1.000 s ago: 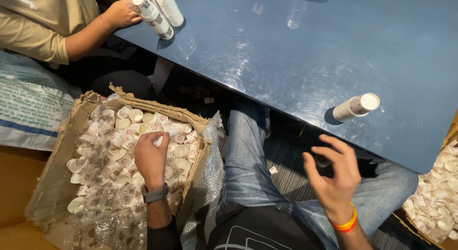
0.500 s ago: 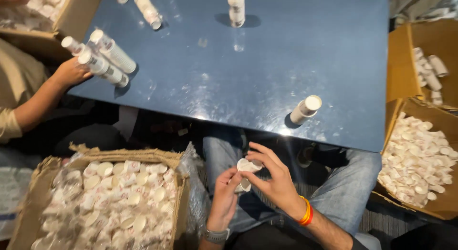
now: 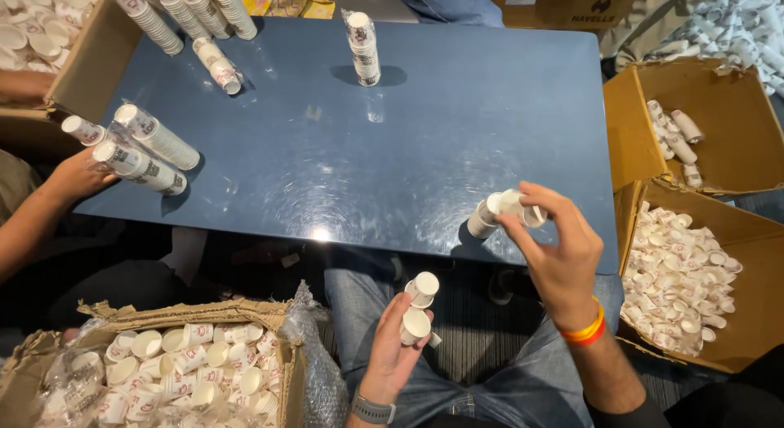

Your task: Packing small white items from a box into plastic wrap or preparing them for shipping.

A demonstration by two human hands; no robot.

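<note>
My left hand (image 3: 394, 356) is over my lap, holding two small white paper cups (image 3: 418, 304) with their mouths up. My right hand (image 3: 555, 250) is raised at the near edge of the blue table (image 3: 408, 142), with its fingertips pinching one white paper cup (image 3: 514, 204). That cup is right at the top of a short stack of cups (image 3: 482, 220) lying tilted on the table edge. Whether the held cup touches the stack I cannot tell.
An open cardboard box (image 3: 49, 371) full of loose paper cups sits at my lower left, two more boxes (image 3: 735, 232) at my right. Wrapped cup stacks (image 3: 151, 150) lie on the table's left, with another person's hand (image 3: 77, 176) on them. One stack (image 3: 363, 48) stands upright at the far side.
My right hand rose from my lap to the stack on the table with one cup. My left hand left the box at the lower left and now holds cups over my lap.
</note>
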